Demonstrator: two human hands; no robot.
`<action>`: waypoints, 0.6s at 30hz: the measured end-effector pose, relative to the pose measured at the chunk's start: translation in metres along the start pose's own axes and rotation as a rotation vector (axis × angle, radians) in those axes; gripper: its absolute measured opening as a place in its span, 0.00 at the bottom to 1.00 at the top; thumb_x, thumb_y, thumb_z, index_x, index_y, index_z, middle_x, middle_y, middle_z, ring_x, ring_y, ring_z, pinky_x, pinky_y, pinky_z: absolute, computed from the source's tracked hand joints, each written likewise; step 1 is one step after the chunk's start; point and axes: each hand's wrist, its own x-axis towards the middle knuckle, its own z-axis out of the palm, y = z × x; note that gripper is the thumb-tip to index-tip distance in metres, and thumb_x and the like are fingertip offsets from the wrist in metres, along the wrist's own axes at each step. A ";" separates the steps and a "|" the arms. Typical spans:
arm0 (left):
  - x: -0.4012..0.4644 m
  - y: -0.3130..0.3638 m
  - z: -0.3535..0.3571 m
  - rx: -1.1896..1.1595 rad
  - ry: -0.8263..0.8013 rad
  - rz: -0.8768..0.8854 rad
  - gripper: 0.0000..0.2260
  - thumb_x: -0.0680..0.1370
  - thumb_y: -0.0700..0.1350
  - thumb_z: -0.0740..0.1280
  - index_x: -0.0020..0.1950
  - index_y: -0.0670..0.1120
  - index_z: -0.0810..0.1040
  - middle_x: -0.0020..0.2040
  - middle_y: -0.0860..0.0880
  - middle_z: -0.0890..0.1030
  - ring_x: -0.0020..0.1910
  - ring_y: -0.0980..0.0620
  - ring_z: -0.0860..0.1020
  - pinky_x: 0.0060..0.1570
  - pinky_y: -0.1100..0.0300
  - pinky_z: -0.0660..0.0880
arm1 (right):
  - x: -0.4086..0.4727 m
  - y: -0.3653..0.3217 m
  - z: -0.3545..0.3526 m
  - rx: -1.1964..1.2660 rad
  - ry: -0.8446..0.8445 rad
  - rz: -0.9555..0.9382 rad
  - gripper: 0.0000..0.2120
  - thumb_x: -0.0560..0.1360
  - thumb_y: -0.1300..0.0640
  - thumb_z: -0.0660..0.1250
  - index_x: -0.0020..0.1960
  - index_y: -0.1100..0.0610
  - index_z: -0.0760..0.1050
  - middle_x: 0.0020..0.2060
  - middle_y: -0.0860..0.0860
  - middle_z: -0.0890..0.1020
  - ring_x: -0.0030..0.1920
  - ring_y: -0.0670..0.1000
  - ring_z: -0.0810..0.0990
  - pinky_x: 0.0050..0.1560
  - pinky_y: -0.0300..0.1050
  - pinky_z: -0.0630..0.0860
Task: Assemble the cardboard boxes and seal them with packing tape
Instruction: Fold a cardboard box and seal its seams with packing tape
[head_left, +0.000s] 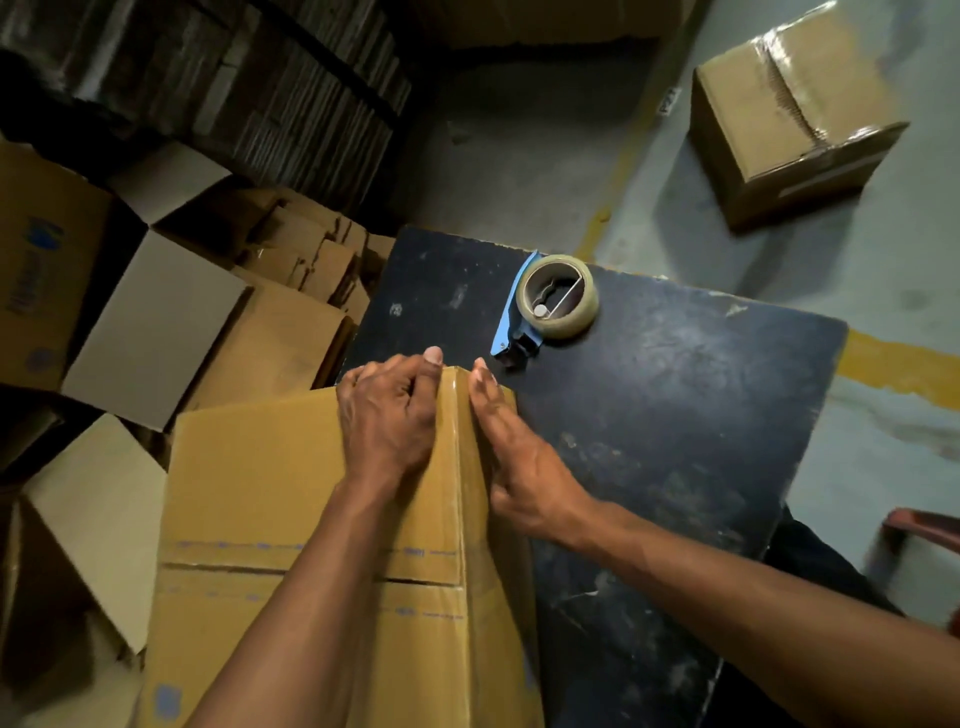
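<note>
The scuffed black tabletop (649, 415) supports the tall brown cardboard box (260, 493) at seven o'clock. Left hand (387, 415) and right hand (511, 457) press flat astride its taped corner edge, probably smoothing tape. The blue-handled dispenser with clear tape roll (550, 301) rests at twelve, within reach.
</note>
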 end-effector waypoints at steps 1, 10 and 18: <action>0.000 0.000 0.000 0.000 -0.002 -0.005 0.24 0.84 0.65 0.49 0.42 0.55 0.77 0.39 0.56 0.76 0.48 0.52 0.75 0.68 0.42 0.66 | -0.004 -0.001 0.003 -0.013 -0.001 -0.009 0.53 0.73 0.67 0.68 0.84 0.53 0.36 0.83 0.46 0.36 0.83 0.46 0.39 0.80 0.55 0.60; -0.001 0.003 0.000 -0.012 -0.005 -0.013 0.27 0.83 0.67 0.47 0.46 0.55 0.81 0.41 0.58 0.77 0.50 0.54 0.74 0.69 0.46 0.64 | -0.007 0.008 -0.024 0.040 0.165 0.077 0.43 0.69 0.69 0.58 0.83 0.51 0.58 0.81 0.43 0.60 0.81 0.41 0.52 0.81 0.55 0.58; 0.000 0.002 0.000 -0.009 -0.009 -0.023 0.25 0.83 0.66 0.48 0.44 0.58 0.81 0.40 0.59 0.78 0.50 0.55 0.75 0.68 0.47 0.65 | -0.008 -0.008 0.010 -0.224 -0.014 0.227 0.52 0.78 0.55 0.67 0.78 0.35 0.27 0.77 0.45 0.24 0.82 0.53 0.35 0.82 0.57 0.49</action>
